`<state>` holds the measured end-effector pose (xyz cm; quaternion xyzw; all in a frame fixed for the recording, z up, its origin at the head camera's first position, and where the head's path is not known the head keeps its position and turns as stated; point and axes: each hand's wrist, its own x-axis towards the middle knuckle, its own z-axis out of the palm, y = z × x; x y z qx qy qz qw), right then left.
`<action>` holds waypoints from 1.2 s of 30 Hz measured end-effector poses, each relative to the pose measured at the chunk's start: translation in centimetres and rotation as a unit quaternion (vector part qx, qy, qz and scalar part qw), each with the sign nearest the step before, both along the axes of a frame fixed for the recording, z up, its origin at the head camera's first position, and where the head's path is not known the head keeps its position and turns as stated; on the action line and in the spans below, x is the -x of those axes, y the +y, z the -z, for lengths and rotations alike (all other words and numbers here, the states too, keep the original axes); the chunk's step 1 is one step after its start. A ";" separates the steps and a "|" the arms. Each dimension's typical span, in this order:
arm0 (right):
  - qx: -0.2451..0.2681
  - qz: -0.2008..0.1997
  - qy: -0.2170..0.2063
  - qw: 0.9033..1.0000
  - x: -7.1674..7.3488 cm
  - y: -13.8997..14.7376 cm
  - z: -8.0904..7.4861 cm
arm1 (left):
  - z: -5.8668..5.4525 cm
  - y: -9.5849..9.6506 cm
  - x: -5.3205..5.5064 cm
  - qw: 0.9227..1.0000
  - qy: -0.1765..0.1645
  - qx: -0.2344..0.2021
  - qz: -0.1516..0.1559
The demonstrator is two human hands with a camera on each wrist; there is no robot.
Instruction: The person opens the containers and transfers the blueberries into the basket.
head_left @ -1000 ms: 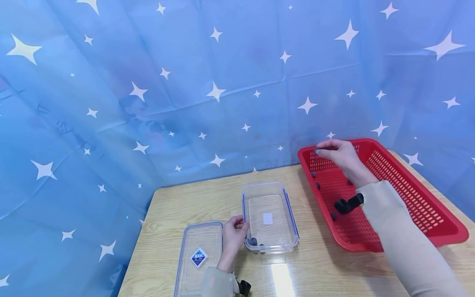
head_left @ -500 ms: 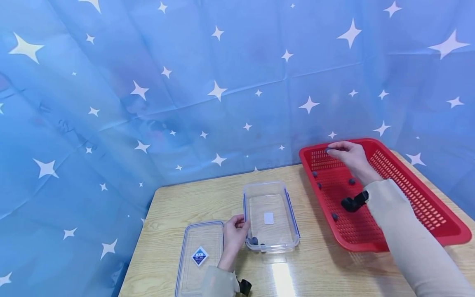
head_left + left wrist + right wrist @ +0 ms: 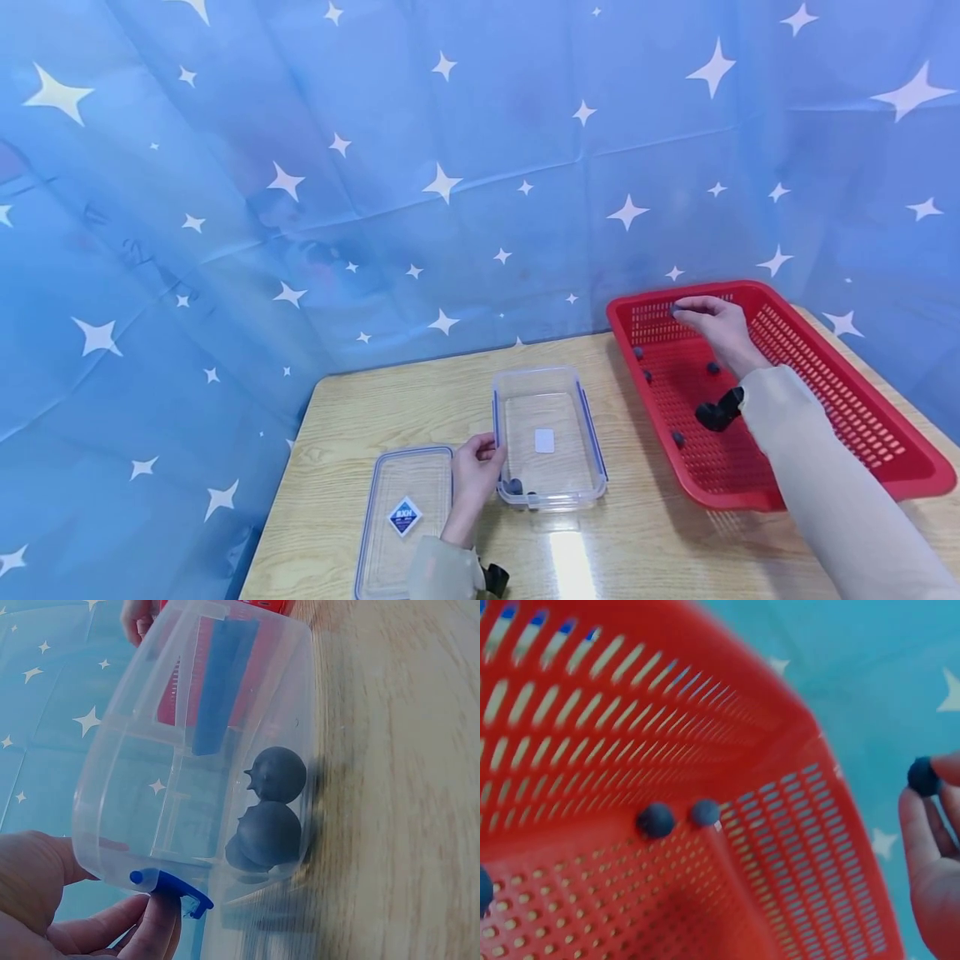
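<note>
My right hand (image 3: 720, 329) pinches a dark blueberry (image 3: 923, 777) between thumb and fingertips, over the far end of the red plastic basket (image 3: 675, 468). Several more blueberries lie in that basket, one near its middle (image 3: 713, 367) and others along its left side (image 3: 678, 438). My left hand (image 3: 474, 477) grips the left wall of a clear plastic food box (image 3: 562, 471), beside a blue latch (image 3: 180, 889). Inside the box, blueberries with pointed crowns (image 3: 276, 774) sit together at the near left corner; how many is partly hidden.
Left of the box lies its clear lid (image 3: 416, 483) with a blue rim and a diamond label, partly behind my left arm. All stand on a wood-grain table (image 3: 337, 425). A blue star-patterned cloth (image 3: 450, 225) hangs behind the table.
My right hand has moved right, then slightly down, over the basket, still pinching the blueberry. My left hand stays on the box; the head view has shifted slightly.
</note>
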<state>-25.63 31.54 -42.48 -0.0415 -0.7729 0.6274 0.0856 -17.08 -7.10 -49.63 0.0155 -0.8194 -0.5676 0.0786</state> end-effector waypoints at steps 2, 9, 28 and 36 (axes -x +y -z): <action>0.004 0.002 0.003 1.000 -0.1 0.1 0.3 | 0.0 0.1 0.0 1.000 -0.001 0.000 0.001; -0.008 0.012 -0.033 0.999 0.9 1.1 3.0 | 0.1 0.2 0.0 1.000 -0.001 -0.004 0.006; 0.127 -0.010 -0.029 0.991 -0.7 0.9 2.3 | 0.1 0.3 0.0 1.000 -0.004 0.000 0.004; 0.229 -0.046 0.039 0.972 -0.3 -1.0 -0.8 | 0.2 0.0 0.1 1.000 -0.002 0.000 0.001</action>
